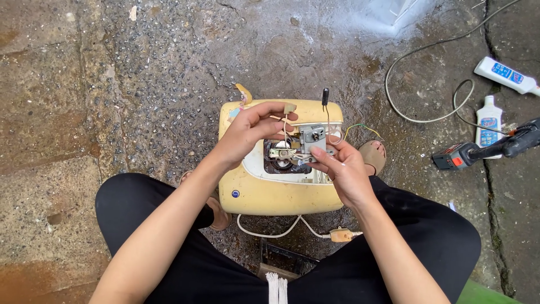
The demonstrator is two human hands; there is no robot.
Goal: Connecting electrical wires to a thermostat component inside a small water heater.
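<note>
Gripping a small grey switch assembly [311, 141] over the yellowed appliance housing [270, 194], my right hand [343, 169] steadied it; my left hand [247, 130] pinched its wire [286, 125].

Both bare forearms are reaching away from the body toward the middle of the scene, converging as they go. The left hand [247, 132] is lying palm-down and turned inward, wrist bent, its fingers [275, 110] curling rightward with the thumb beneath them, tips pinching lightly. The right hand [344, 169] is sitting slightly nearer and to the right, back facing up, its fingers [322, 153] pointing left and closing in a pinch at the tips. The two hands are working close together, fingertips nearly meeting. Both knees, in black trousers, are spreading wide on the near side.
</note>
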